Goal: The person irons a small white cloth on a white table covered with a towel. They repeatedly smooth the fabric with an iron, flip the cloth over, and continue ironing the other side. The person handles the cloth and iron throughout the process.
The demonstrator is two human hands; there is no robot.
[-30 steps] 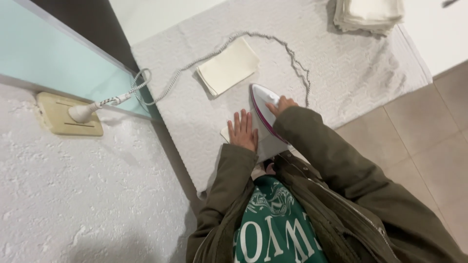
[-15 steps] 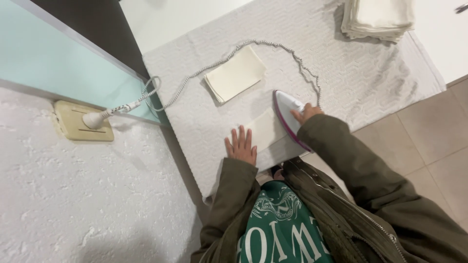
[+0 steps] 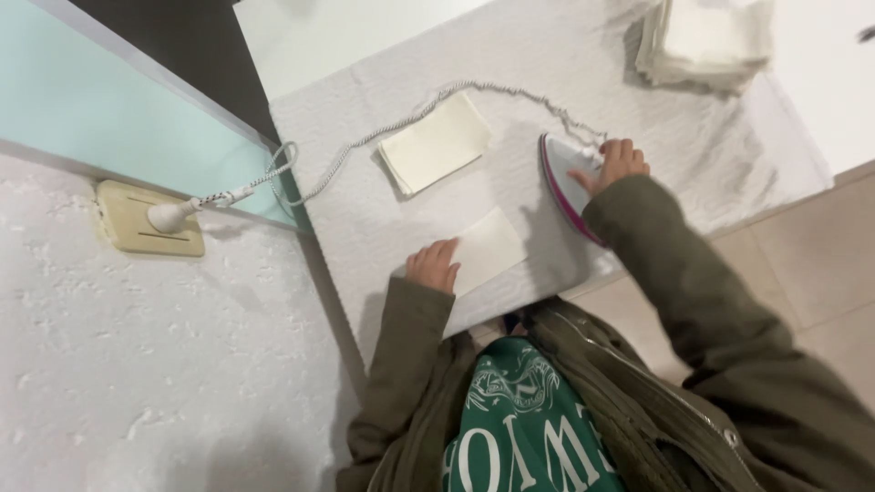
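1. Work surface (image 3: pixel 383 228): white textured cover over a table, filling the upper middle of the view. Everything below rests on it.

2. Stack of folded cloths (image 3: pixel 706 41): pale, at about 1 o'clock from the iron, well apart from both hands, partly cut by the top edge.

3. Iron (image 3: pixel 565 182): white body with a magenta rim, set down at 3 o'clock from the near cloth, apart from it. Its braided cord (image 3: pixel 401 128) runs off toward 10 o'clock to a plug in the beige wall socket (image 3: pixel 146 219).

4. Folded cloth (image 3: pixel 436 144): cream square at 11 o'clock from the near cloth, lying flat, touched by neither hand.

5. Near cloth (image 3: pixel 488 251): cream piece lying flat near the front edge, the item under work.

6. Right hand (image 3: pixel 615 164): fingers curled closed over the iron's handle, gripping it.

7. Left hand (image 3: pixel 436 266): fingers bent downward, tips pressing the cloth's edge at 9 o'clock; they pin rather than clasp.

Step in hand, as judged: the pressing stroke appears paused, iron off to the side while the near cloth is held for smoothing or folding. The next move calls for keeping the left fingertips out of the soleplate's path and the cord from dragging across the folded cloth.
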